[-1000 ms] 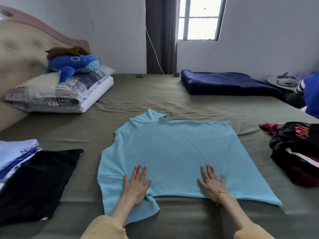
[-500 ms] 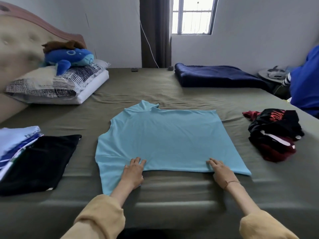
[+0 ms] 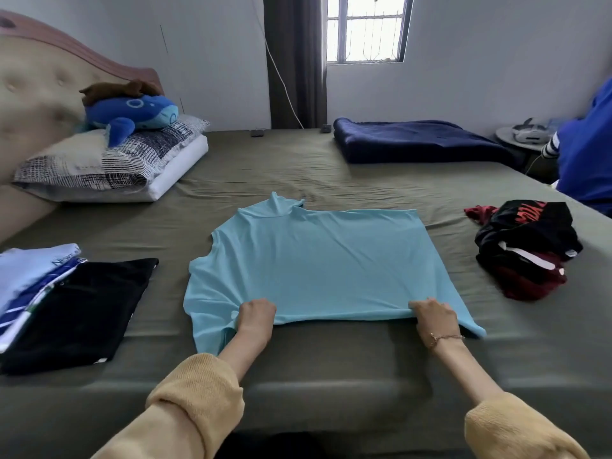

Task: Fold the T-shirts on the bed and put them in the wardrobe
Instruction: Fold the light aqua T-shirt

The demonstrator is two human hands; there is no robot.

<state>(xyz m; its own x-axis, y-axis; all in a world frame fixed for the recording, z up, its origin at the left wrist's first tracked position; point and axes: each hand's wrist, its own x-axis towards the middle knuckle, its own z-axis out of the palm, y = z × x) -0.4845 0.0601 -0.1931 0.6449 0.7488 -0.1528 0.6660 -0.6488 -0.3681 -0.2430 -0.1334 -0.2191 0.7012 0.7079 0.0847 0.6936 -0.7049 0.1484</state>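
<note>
A light blue T-shirt (image 3: 324,263) lies spread flat on the olive-green bed (image 3: 331,359), collar pointing away from me. My left hand (image 3: 255,315) grips its near edge on the left, fingers curled into the fabric. My right hand (image 3: 434,315) grips the same near edge on the right. A folded black T-shirt (image 3: 86,303) and a folded white and blue one (image 3: 29,273) lie at the left. A crumpled heap of black and red T-shirts (image 3: 526,246) sits at the right.
Pillows (image 3: 109,167) with a blue plush whale (image 3: 132,111) lie at the padded headboard, far left. A folded navy blanket (image 3: 417,140) lies at the far side under the window. A person in blue (image 3: 586,144) is at the right edge.
Both hands slid from lying flat on the shirt back to its near edge and curled round the fabric. The camera has pulled back from the bed.
</note>
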